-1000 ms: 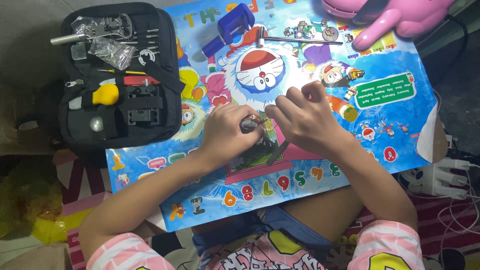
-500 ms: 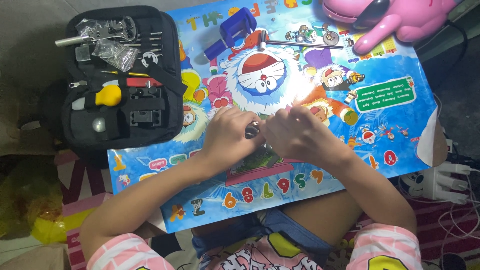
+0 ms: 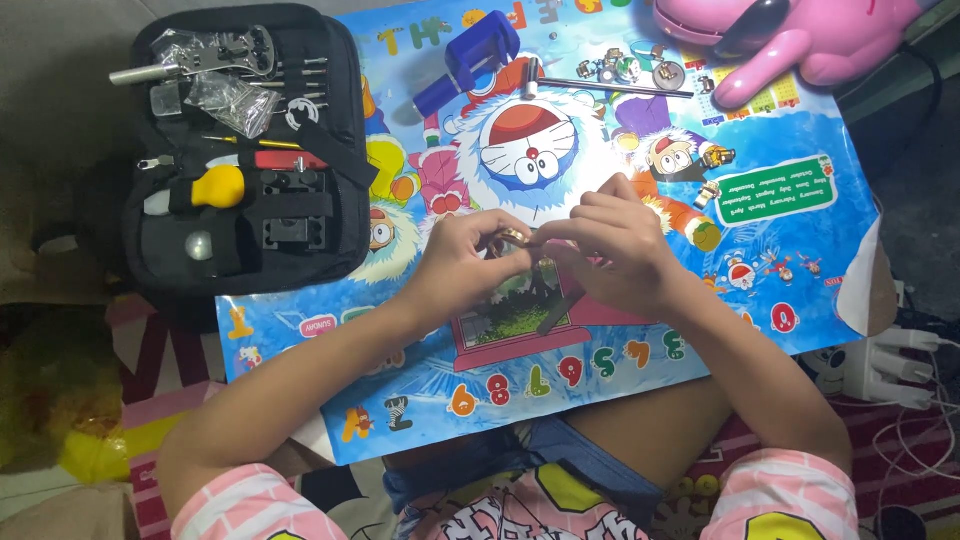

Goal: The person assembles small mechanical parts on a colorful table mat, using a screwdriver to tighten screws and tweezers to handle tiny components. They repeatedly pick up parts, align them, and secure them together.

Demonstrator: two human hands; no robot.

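Right over the middle of the colourful cartoon mat (image 3: 300,330), both hands are bunched together around something tiny. Left hand (image 3: 460,262) is curled shut, fingertips pinching a small gold-coloured metal piece (image 3: 514,237), looks like a watch part, but it's too small to say for sure. Right hand (image 3: 612,245) is curled too, its fingertips meeting that same piece from the other side, so both hands grip it just above the mat. Under the right hand a thin dark strip (image 3: 560,310) lies on the mat; can't tell whether it's a strap or a tool.

Going outward on the mat: at the far edge from the person there's a blue clamp-like tool (image 3: 470,62), and next to it a slim metal rod (image 3: 600,87) with a little cluster of small metal parts (image 3: 630,68) beside it. A pink plastic toy (image 3: 800,40) sits at the mat's far right corner, overlapping the edge.

Off the mat's left side, touching it, is an open black tool case (image 3: 245,150) with a yellow-handled tool (image 3: 218,185), screwdrivers and a clear plastic bag tucked inside.
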